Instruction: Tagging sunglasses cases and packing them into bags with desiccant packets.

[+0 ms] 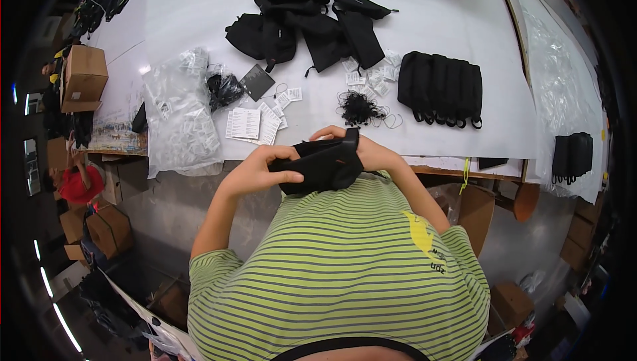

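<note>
Close to my body, at the table's front edge, I hold a small black fabric pouch between both hands. My left hand grips its left side, with the thumb across the near face and the fingers at the upper edge. Behind its right side is my right hand, fingers along the far edge and partly hidden by the pouch. The pouch looks gaping along the top. Just beyond lie white printed cards, a tangle of black cords and small white tags.
A heap of black pouches lies farther back on the white table. A neat row of black pouches is at right. Clear plastic bags cover the left. A cardboard box stands far left; another person in red is beyond.
</note>
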{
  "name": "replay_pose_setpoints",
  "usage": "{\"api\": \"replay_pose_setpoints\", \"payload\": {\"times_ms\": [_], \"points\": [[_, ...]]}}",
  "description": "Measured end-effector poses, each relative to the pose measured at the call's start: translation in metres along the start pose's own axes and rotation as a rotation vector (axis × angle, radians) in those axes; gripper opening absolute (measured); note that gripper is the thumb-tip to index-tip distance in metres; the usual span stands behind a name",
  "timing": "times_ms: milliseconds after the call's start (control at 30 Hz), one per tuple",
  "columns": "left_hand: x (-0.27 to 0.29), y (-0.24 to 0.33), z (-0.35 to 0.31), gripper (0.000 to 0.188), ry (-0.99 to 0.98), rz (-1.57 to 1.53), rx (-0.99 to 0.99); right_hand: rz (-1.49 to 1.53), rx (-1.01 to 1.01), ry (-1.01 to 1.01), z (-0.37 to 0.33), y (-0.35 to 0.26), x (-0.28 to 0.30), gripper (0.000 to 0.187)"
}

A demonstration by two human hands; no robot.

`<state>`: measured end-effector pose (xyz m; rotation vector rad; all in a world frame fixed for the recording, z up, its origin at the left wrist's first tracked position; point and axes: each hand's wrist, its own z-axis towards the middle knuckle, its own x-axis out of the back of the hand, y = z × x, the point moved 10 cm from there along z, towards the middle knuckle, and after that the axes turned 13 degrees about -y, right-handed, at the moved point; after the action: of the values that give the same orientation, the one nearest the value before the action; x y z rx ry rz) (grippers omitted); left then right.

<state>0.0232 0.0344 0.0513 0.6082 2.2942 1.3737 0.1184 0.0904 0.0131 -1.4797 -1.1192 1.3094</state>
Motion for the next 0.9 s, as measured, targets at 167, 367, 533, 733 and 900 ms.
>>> {"api": "replay_pose_setpoints", "payload": {"times_ms": [167,367,533,733,900], "points": [[-0.003,-0.006,-0.007,0.023,-0.045,-0.185,-0.072,0.257,-0.004,0.091,-0.009,0.009,0.018,0.052],[-0.005,-0.012,-0.001,0.022,-0.059,-0.228,-0.070,0.284,-0.062,0.144,-0.004,0.035,0.028,0.038],[0.004,-0.028,-0.001,0.022,0.081,-0.312,-0.009,0.641,0.098,0.493,-0.033,0.030,0.048,0.022],[0.054,-0.034,-0.015,0.019,0.710,0.061,-0.132,1.083,0.448,0.211,-0.065,-0.002,0.054,0.034],[0.060,-0.004,-0.026,0.018,0.810,0.086,-0.095,0.205,-0.013,0.521,-0.115,-0.048,0.071,0.033]]}}
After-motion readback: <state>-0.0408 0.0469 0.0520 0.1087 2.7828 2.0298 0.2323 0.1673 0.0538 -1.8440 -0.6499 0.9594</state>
